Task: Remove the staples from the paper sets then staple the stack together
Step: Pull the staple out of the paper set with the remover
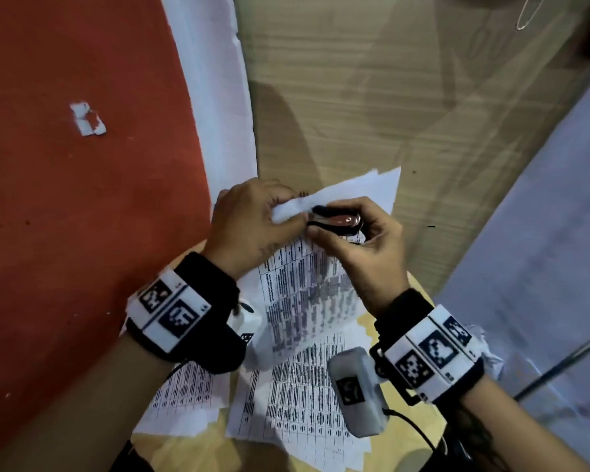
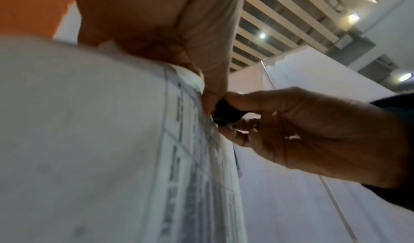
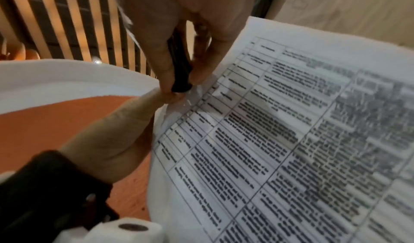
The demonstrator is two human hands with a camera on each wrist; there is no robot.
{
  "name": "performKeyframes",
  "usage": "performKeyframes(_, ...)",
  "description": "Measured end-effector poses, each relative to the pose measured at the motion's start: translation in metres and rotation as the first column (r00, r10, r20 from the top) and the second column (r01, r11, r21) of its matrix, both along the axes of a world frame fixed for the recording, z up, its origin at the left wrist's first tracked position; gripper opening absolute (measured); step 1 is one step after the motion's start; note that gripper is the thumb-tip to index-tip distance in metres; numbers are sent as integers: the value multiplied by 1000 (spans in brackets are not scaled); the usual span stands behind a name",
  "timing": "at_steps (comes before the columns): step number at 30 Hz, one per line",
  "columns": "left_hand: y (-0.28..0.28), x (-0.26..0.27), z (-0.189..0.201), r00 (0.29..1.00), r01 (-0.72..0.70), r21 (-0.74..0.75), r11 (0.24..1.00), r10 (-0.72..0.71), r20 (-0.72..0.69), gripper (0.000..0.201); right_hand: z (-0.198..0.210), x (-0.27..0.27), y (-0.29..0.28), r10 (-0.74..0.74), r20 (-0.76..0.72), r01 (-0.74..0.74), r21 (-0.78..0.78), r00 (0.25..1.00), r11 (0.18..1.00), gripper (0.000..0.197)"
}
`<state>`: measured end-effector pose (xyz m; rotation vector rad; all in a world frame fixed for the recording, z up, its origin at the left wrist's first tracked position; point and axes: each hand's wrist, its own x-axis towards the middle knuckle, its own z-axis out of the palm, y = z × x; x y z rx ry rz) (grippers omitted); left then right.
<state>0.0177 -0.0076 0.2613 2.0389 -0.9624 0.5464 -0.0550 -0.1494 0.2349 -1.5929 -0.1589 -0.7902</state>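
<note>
A stapled paper set (image 1: pixel 307 284) printed with tables is held up above the table. My left hand (image 1: pixel 286 212) pinches its top corner, folding the corner over. My right hand (image 1: pixel 321 228) grips a black staple remover (image 1: pixel 334 221) whose nose is pressed against that corner, right beside my left fingertips. In the right wrist view the staple remover (image 3: pixel 180 69) sits between thumb and fingers, its tip on the paper set (image 3: pixel 291 131). In the left wrist view the staple remover (image 2: pixel 226 112) meets the paper set (image 2: pixel 89 140) edge. The staple itself is hidden.
More printed sheets (image 1: pixel 286 403) lie loose on the wooden table (image 1: pixel 355 97) under my wrists. A paper clip (image 1: pixel 528 11) lies at the far right. A red surface (image 1: pixel 65 233) with a torn white scrap (image 1: pixel 87 119) lies to the left, a pale panel (image 1: pixel 542 250) to the right.
</note>
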Motion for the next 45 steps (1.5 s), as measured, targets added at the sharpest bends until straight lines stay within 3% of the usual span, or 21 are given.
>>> performKeyframes(4, 5, 1, -4, 985, -163, 83, 983, 157, 69, 45, -14, -2, -1, -150, -15, 148, -105, 989, 983, 20)
performKeyframes(10, 17, 14, 1, 993, -109, 84, 990, 113, -36, 42, -62, -1, -18, -311, -280, 195, -373, 908, 907, 23)
performKeyframes(15, 27, 34, -4, 973, -1, 124, 992, 29, -229, 43, -81, 3, -33, -341, -434, 79, -517, 834, 852, 36)
performKeyframes(17, 34, 39, -3, 952, 93, 114, 989, -55, -302, 29, -78, 9, -42, -249, -487, 57, -376, 837, 925, 36)
performKeyframes(19, 40, 46, -2, 930, 184, 140, 973, -127, -344, 39, -69, 11, -48, -54, -537, -6, -109, 842, 994, 36)
performKeyframes(22, 46, 50, 0, 886, 306, 147, 941, -225, -405, 48, -57, 12, -54, 236, -555, -176, 160, 797, 971, 43)
performKeyframes(26, 47, 51, 0, 832, 382, 109, 918, -290, -473, 30, -45, 11, -59, 435, -491, -322, 301, 754, 898, 52)
performKeyframes(31, 59, 57, -6, 881, 190, -32, 981, -185, -436, 35, -36, 10, -66, 412, -436, -299, 306, 800, 904, 59)
performKeyframes(34, 89, 69, -24, 876, 34, -129, 991, -92, -473, 63, -33, 6, -75, 398, -412, -250, 367, 820, 896, 69)
performKeyframes(36, 101, 67, -45, 789, -70, -312, 948, -139, -599, 84, -35, 4, -76, 422, -396, -244, 425, 816, 871, 65)
performKeyframes(38, 100, 57, -73, 682, -93, -380, 920, -220, -698, 91, -39, 7, -68, 460, -366, -237, 513, 809, 825, 55)
performKeyframes(40, 86, 39, -96, 638, -77, -353, 932, -226, -736, 73, -50, 12, -52, 484, -363, -195, 603, 796, 773, 38)
performKeyframes(42, 75, 28, -112, 675, -191, -396, 898, -172, -717, 50, -62, 17, -37, 499, -375, -149, 664, 781, 733, 33)
performKeyframes(45, 91, 38, -127, 689, -304, -413, 858, -101, -717, 40, -87, 23, -32, 435, -472, -95, 587, 767, 804, 46)
